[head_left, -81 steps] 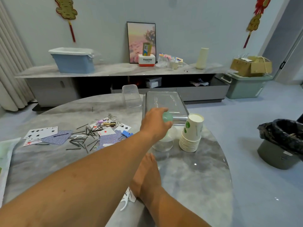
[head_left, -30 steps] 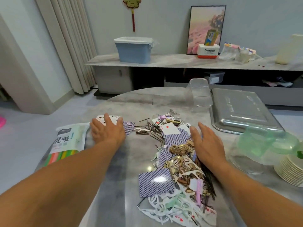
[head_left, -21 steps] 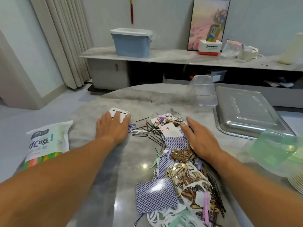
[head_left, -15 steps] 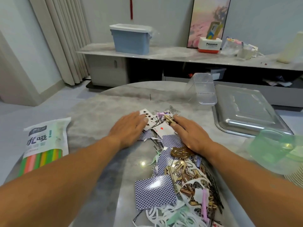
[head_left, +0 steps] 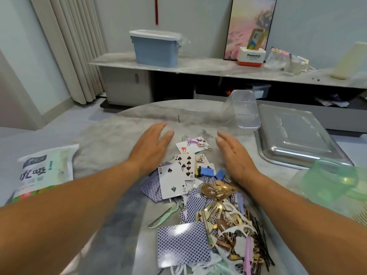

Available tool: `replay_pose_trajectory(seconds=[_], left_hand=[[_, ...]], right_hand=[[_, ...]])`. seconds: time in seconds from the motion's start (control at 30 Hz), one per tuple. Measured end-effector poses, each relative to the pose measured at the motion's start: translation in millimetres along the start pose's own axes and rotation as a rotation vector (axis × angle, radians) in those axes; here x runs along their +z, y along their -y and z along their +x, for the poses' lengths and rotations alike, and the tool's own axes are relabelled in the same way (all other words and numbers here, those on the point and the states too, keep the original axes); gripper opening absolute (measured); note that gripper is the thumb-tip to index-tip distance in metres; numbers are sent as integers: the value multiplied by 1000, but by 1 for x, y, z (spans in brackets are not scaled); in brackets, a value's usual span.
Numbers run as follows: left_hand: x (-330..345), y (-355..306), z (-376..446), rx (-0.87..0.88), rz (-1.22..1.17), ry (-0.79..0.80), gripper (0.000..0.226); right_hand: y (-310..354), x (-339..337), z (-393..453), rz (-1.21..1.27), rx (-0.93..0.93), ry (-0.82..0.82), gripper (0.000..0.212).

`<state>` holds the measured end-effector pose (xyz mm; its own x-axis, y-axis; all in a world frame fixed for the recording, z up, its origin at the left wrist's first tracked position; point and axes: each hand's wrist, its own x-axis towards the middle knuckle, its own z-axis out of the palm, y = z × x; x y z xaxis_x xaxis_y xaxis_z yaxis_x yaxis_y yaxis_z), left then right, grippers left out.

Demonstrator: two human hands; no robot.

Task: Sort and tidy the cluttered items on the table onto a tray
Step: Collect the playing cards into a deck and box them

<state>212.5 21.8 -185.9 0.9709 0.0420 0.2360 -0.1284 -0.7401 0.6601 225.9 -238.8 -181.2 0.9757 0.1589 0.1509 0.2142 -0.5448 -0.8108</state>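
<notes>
1. The counter (head_left: 111, 139) is round and grey-marbled, and everything here sits on it.
2. The tray (head_left: 294, 135) is bare steel, at my far right on the counter, well apart from the clutter.
3. A clear box (head_left: 243, 111) stands just beside the tray's left edge.
4. A printed bag (head_left: 42, 171) lies at the counter's left edge; a green tub (head_left: 333, 183) sits blurred at my near right.
5. The pile (head_left: 208, 205) of cards, clips, hairpins and floss picks runs from between my hands down toward me.
6. My left hand (head_left: 151, 147) rests flat left of the pile's far end, fingers (head_left: 158, 128) straight and spread, holding nothing.
7. My right hand (head_left: 234, 153) lies on the pile's right side, fingers (head_left: 221, 138) straight, holding nothing.
8. The two of spades (head_left: 171, 181) and nine of spades (head_left: 185, 165) lie face up between my wrists.
9. One stray pin (head_left: 179, 119) lies beyond my left fingertips.
</notes>
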Motion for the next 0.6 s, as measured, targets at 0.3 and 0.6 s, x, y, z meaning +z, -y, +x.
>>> replay_pose_trajectory(seconds=[0.3,0.6], left_hand=[[44,5,122,25,266,262,73],[46,-1,113,111,78,395,74]], right_hand=[[-14,29,82,-389,-63,168,74],[-7,30,110,-433,-181,292,51]])
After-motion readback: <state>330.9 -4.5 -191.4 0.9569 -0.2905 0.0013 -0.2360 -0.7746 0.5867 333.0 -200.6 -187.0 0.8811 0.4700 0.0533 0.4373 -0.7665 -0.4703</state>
